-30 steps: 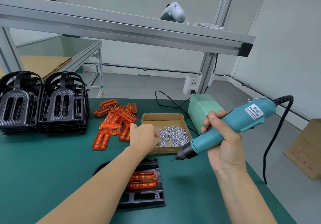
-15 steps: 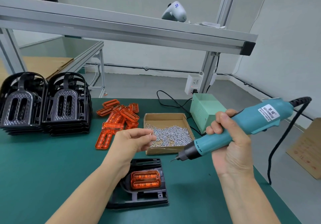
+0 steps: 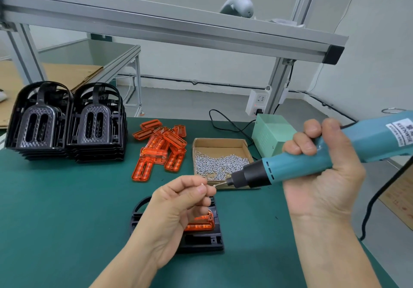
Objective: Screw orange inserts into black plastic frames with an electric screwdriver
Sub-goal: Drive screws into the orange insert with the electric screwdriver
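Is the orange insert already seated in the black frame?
Seated, apparently: the orange insert lies within the black frame on the mat, partly hidden behind the left hand.

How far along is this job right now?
Done: one orange insert sits in the black frame on the mat. In hand: the left hand pinches a screw at the tip of the screwdriver gripped by the right hand. Left: driving it, then the loose inserts and stacked frames.

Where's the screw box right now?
In the head view, the cardboard screw box sits on the green mat right of centre, between the orange insert pile and the green power unit.
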Tool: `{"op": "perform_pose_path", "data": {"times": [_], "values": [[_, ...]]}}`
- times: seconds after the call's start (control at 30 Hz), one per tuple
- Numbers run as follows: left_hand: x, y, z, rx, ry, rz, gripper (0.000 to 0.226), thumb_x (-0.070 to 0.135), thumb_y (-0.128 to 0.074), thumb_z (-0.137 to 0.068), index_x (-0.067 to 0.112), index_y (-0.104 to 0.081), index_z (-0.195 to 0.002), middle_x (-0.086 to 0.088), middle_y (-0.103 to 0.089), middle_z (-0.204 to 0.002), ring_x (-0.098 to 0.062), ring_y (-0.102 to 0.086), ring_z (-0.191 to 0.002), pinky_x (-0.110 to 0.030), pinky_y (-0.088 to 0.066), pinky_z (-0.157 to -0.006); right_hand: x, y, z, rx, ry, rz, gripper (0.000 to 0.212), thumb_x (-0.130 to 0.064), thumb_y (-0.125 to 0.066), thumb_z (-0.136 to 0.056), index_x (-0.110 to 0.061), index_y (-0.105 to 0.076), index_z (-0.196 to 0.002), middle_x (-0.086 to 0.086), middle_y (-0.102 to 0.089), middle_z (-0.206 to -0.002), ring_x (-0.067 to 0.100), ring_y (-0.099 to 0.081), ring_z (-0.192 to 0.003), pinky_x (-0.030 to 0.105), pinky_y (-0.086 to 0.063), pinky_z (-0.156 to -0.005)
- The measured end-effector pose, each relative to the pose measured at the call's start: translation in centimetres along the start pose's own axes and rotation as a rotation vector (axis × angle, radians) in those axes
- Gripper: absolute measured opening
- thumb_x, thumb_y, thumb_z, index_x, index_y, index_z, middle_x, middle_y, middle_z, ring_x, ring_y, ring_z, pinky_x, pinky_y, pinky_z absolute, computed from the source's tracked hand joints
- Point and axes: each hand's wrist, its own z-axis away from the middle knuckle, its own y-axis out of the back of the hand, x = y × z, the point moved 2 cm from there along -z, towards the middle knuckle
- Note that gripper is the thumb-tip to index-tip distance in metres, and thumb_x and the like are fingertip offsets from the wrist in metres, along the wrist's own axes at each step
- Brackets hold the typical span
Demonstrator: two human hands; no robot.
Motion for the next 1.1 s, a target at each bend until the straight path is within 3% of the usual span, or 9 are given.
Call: {"op": "perform_pose_path", "data": {"times": [0.13, 0.27, 0.47, 1.1], "values": [[-0.1, 0.2, 0.3, 0.002, 0.038, 0.06, 0.006, 0.004, -0.065, -0.071, 0.008, -0.064, -0.075, -0.016, -0.066, -0.078, -0.015, -0.059, -0.058, -0.023, -0.053, -0.051, -0.2, -0.1, 0.1, -0.01, 0.003, 0.001, 0.012, -0.017, -0.051, -0.086, -0.02, -0.046, -0.075, -0.008, -0.049, -0.067, 0.003, -0.042, -0.048, 0.016, -0.041, -0.053], [-0.3, 0.1, 0.4, 0.032, 0.076, 0.158, 0.005, 0.008, -0.066, -0.068, 0.011, -0.07, -0.069, -0.009, -0.059, -0.073, -0.012, -0.054, -0.059, -0.02, -0.051, -0.049, -0.2, -0.3, 0.4, -0.014, -0.001, -0.008, 0.016, -0.017, -0.053, -0.084, -0.022, -0.052, -0.07, -0.008, -0.049, -0.066, 0.003, -0.041, -0.048, 0.016, -0.041, -0.052], [-0.7, -0.4, 1.1, 0.076, 0.201, 0.387, 0.014, 0.002, -0.07, -0.056, 0.006, -0.075, -0.069, -0.011, -0.066, -0.074, -0.014, -0.061, -0.055, -0.021, -0.054, -0.049, -0.2, -0.9, 0.7, -0.025, 0.017, -0.004, 0.016, -0.017, -0.052, -0.084, -0.022, -0.052, -0.069, -0.008, -0.048, -0.066, 0.003, -0.041, -0.048, 0.017, -0.04, -0.052], [-0.9, -1.2, 1.8, -0.011, 0.178, 0.322, 0.01, 0.002, -0.068, -0.063, 0.006, -0.074, -0.07, -0.011, -0.066, -0.073, -0.013, -0.06, -0.056, -0.022, -0.055, -0.051, -0.5, -1.4, 1.2, -0.044, 0.021, 0.026, 0.017, -0.014, -0.053, -0.082, -0.023, -0.054, -0.068, -0.007, -0.048, -0.064, 0.004, -0.041, -0.047, 0.017, -0.04, -0.051]]}}
